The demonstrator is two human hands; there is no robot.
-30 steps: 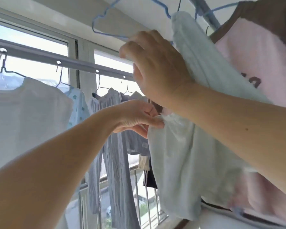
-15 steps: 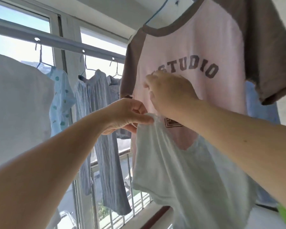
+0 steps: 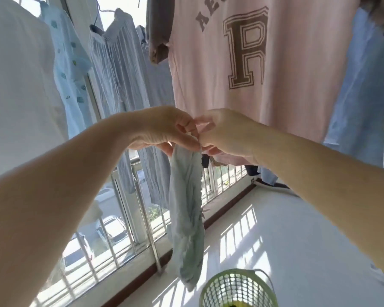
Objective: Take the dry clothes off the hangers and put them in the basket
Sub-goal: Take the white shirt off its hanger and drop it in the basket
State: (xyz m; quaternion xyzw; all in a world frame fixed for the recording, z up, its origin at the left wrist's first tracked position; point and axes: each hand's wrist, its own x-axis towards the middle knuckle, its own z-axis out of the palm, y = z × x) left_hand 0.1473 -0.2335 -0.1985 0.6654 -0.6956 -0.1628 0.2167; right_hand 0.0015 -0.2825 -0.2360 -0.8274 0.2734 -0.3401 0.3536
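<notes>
Pale green, crinkled cloth (image 3: 187, 218) hangs in a long, limp, bunched strip from where the left hand (image 3: 164, 131) and right hand (image 3: 227, 135) meet, the fingers of both curled and pinching its top edge, its lower end dangling just above and left of the round green lattice-walled plastic basket (image 3: 237, 289) on the white floor (image 3: 297, 229). Behind the hands a smooth pink T-shirt (image 3: 297, 74) with brown sleeves shows a large outlined brown "R" under partly cut-off letters, beside pleated grey-blue trousers (image 3: 120, 69) and a light blue patterned top (image 3: 69, 63).
</notes>
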